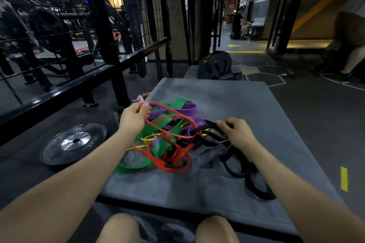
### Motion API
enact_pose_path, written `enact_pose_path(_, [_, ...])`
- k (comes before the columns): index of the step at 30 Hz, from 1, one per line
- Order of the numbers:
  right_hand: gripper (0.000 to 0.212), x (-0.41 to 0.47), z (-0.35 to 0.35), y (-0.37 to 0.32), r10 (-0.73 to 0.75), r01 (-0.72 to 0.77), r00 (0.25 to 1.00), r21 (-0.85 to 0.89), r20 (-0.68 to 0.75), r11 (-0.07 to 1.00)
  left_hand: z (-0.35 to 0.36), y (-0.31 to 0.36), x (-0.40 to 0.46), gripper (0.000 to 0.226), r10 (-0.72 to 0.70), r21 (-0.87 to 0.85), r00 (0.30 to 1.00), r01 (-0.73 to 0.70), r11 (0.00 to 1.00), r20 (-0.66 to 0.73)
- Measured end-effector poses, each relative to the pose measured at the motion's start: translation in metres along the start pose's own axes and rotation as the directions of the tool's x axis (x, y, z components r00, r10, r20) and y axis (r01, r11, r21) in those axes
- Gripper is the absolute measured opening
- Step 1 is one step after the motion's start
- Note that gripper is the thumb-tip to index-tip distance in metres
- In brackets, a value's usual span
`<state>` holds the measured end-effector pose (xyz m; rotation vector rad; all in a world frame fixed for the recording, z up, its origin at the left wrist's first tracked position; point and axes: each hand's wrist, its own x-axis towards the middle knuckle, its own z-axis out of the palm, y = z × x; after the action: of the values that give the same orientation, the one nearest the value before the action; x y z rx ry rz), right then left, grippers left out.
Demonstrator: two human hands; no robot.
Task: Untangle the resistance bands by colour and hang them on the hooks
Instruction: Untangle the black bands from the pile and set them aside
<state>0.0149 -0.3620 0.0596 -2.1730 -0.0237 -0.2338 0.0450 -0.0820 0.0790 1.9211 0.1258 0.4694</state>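
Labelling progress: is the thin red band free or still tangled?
Tangled. The thin red rubber band, pinched by the left hand, loops through green bands and black bands.

We record two bare forearms entering from the lower edge, with no sleeves visible at any point up to the frame border. The left hand (pixel 132 118) and right hand (pixel 238 133) carry no gloves, rings, watch or wristband that we can make out. Fingernails on the left hand appear short and unpainted, though blur limits certainty. Both knees (pixel 116 229) are bare; grey fabric, apparently shorts, shows between them.
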Motion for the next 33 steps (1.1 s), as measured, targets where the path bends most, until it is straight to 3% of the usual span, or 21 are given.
enact_pose_path(5, [0.025,0.009,-0.021,0.012,0.093,-0.096,0.988,-0.019,-0.123,0.995,-0.008,-0.017,0.009,0.031,-0.238,-0.077,0.963,0.229,0.970,-0.130])
enact_pose_path(8, [0.022,0.007,-0.023,0.033,0.180,-0.198,0.974,-0.135,-0.136,0.971,-0.006,-0.023,0.009,0.037,-0.328,0.102,0.919,0.356,0.929,-0.217])
enact_pose_path(10, [0.024,0.004,-0.015,0.049,0.216,-0.233,0.971,-0.223,-0.099,0.947,-0.001,-0.028,0.003,0.037,-0.371,0.248,0.917,0.397,0.884,-0.147])
enact_pose_path(12, [0.026,-0.001,-0.006,0.059,0.234,-0.209,0.972,-0.369,0.024,0.906,0.007,-0.034,-0.009,0.057,-0.444,0.401,0.896,0.412,0.818,-0.015])
enact_pose_path(14, [0.027,-0.004,0.001,0.062,0.182,-0.091,0.974,-0.501,0.136,0.861,0.014,-0.036,-0.020,0.077,-0.463,0.603,0.884,0.339,0.722,0.057])
enact_pose_path(15, [0.027,-0.002,0.003,0.062,0.144,-0.049,0.979,-0.519,0.145,0.853,0.020,-0.034,-0.024,0.076,-0.412,0.655,0.908,0.263,0.709,0.081])
enact_pose_path(18, [0.028,0.011,0.007,0.060,0.075,-0.026,0.994,-0.488,0.082,0.873,0.042,-0.018,-0.029,0.050,-0.060,0.634,0.985,-0.058,0.771,0.164])
enact_pose_path(21, [0.028,0.031,0.013,0.062,0.077,-0.047,0.996,-0.434,0.052,0.900,0.066,-0.006,-0.023,0.031,0.117,0.555,0.960,-0.244,0.795,0.255])
enact_pose_path(25, [0.049,0.058,0.015,0.064,0.160,-0.120,0.986,-0.450,0.053,0.885,0.099,-0.008,-0.006,0.022,0.164,0.515,0.932,-0.319,0.796,0.323])
enact_pose_path(30, [0.086,0.090,0.026,0.076,0.318,-0.161,0.921,-0.525,0.225,0.836,0.137,-0.022,0.018,0.023,0.191,0.553,0.886,-0.418,0.721,0.422])
enact_pose_path(33, [0.079,0.096,0.041,0.083,0.331,-0.143,0.888,-0.491,0.320,0.859,0.153,-0.027,0.032,0.034,0.140,0.633,0.861,-0.460,0.623,0.488])
